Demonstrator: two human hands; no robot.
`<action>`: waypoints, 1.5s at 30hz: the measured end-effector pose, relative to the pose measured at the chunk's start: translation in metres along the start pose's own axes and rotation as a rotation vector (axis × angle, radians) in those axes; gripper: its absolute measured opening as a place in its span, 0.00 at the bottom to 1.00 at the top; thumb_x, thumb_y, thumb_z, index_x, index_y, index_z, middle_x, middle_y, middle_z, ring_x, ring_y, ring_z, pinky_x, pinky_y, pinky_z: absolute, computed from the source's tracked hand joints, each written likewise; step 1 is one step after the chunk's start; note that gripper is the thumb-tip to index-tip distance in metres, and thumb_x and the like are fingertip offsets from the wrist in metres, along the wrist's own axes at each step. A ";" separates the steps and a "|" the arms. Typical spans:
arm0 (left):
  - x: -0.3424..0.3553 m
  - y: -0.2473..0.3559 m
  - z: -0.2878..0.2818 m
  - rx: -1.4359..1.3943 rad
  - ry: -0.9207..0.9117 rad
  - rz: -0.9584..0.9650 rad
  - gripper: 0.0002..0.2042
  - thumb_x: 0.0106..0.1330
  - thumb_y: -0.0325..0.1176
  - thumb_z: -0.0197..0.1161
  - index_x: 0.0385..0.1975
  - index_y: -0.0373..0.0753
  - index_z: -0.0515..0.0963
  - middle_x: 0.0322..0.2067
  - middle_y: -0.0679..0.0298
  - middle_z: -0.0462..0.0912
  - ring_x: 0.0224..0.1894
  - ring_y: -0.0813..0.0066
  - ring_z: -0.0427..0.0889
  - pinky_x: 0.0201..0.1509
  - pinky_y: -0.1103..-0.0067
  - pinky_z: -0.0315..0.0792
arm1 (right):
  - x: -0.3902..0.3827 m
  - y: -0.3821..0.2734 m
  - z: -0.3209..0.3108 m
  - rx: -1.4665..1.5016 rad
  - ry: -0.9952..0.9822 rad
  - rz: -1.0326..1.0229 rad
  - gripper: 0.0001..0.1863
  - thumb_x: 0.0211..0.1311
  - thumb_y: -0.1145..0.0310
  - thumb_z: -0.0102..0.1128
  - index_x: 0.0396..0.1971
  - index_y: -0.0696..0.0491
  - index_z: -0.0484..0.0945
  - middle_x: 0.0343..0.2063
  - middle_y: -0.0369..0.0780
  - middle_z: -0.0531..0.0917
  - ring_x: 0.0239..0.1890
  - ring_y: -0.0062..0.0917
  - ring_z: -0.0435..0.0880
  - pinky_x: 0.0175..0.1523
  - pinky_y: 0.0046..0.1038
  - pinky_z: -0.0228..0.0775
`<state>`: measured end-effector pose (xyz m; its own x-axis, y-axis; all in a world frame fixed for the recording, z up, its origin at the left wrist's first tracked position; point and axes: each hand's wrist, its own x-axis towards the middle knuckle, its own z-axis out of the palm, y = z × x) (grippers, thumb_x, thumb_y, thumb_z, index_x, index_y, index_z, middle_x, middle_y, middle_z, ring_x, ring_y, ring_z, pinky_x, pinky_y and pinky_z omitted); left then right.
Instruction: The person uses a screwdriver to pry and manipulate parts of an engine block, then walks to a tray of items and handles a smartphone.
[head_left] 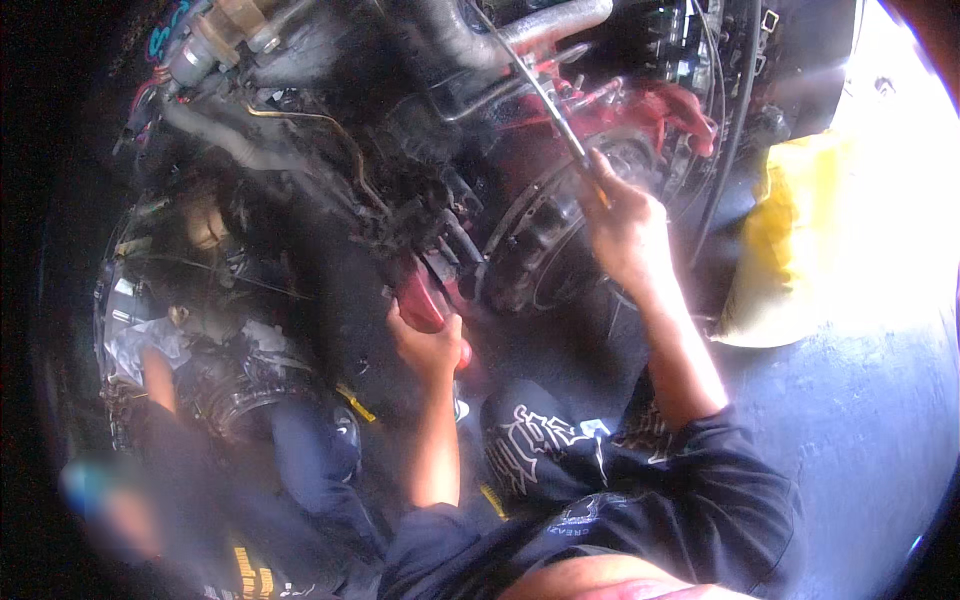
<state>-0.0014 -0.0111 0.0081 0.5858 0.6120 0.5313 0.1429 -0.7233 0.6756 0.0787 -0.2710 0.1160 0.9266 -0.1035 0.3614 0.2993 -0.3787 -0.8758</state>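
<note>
Head view: my right hand [628, 225] grips a long, thin silver metal rod [545, 95] slanting up-left, best guided slowly while my left hand [428, 348] clasps an angular red metal part [422, 298].

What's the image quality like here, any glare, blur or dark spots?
Head view: glare at upper right washes out part of the yellow sack; head view: the co-worker's head, lower left, is blurred; head view: the right hand looks brighter than the left hand; head view: corners are black.
</note>
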 end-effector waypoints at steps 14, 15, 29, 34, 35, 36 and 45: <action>0.002 0.003 -0.002 -0.002 -0.026 -0.018 0.42 0.39 0.34 0.72 0.59 0.31 0.62 0.50 0.43 0.75 0.52 0.47 0.77 0.58 0.64 0.71 | 0.001 -0.003 -0.016 -0.093 0.005 -0.054 0.20 0.62 0.63 0.57 0.54 0.48 0.76 0.32 0.54 0.82 0.38 0.46 0.83 0.43 0.39 0.75; 0.001 0.009 -0.003 0.045 -0.042 -0.073 0.42 0.39 0.34 0.72 0.59 0.31 0.62 0.50 0.43 0.75 0.51 0.47 0.77 0.57 0.64 0.71 | 0.006 0.001 -0.014 -0.100 0.009 -0.063 0.20 0.62 0.63 0.57 0.54 0.48 0.76 0.32 0.54 0.82 0.38 0.46 0.83 0.43 0.39 0.75; 0.004 -0.012 0.010 -0.130 0.013 0.091 0.38 0.38 0.35 0.70 0.54 0.29 0.67 0.46 0.47 0.78 0.47 0.52 0.80 0.53 0.67 0.73 | 0.009 0.049 0.017 0.010 -0.010 -0.102 0.22 0.64 0.62 0.56 0.58 0.44 0.72 0.35 0.52 0.82 0.41 0.45 0.84 0.44 0.36 0.74; 0.001 0.000 0.004 -0.140 -0.012 0.012 0.39 0.40 0.37 0.72 0.55 0.26 0.66 0.48 0.45 0.76 0.49 0.53 0.79 0.57 0.68 0.71 | -0.025 0.059 -0.036 -0.074 0.086 -0.090 0.28 0.58 0.66 0.65 0.58 0.55 0.71 0.40 0.52 0.83 0.46 0.37 0.84 0.49 0.29 0.74; 0.008 -0.005 0.002 -0.067 0.036 0.104 0.39 0.40 0.36 0.72 0.56 0.27 0.65 0.49 0.46 0.75 0.51 0.54 0.77 0.59 0.68 0.69 | -0.037 0.067 -0.050 -0.094 0.097 -0.032 0.27 0.57 0.69 0.65 0.56 0.61 0.71 0.42 0.51 0.83 0.48 0.29 0.83 0.51 0.26 0.73; 0.007 -0.001 0.000 -0.081 -0.052 0.008 0.39 0.41 0.34 0.72 0.56 0.27 0.64 0.50 0.48 0.74 0.53 0.56 0.76 0.61 0.68 0.68 | -0.052 0.090 -0.066 -0.031 0.161 -0.007 0.25 0.58 0.70 0.63 0.54 0.63 0.72 0.40 0.49 0.84 0.45 0.23 0.83 0.51 0.25 0.72; 0.020 -0.032 0.028 0.075 -0.014 0.187 0.40 0.45 0.42 0.76 0.56 0.27 0.67 0.52 0.44 0.75 0.53 0.54 0.78 0.60 0.67 0.70 | -0.148 0.199 -0.178 -0.634 0.288 0.008 0.22 0.57 0.68 0.63 0.51 0.59 0.75 0.39 0.47 0.85 0.41 0.31 0.86 0.45 0.30 0.76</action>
<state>0.0278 0.0151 -0.0173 0.6190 0.4604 0.6363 0.0891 -0.8461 0.5255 -0.0399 -0.4947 -0.0546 0.8049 -0.3151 0.5028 0.0206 -0.8320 -0.5543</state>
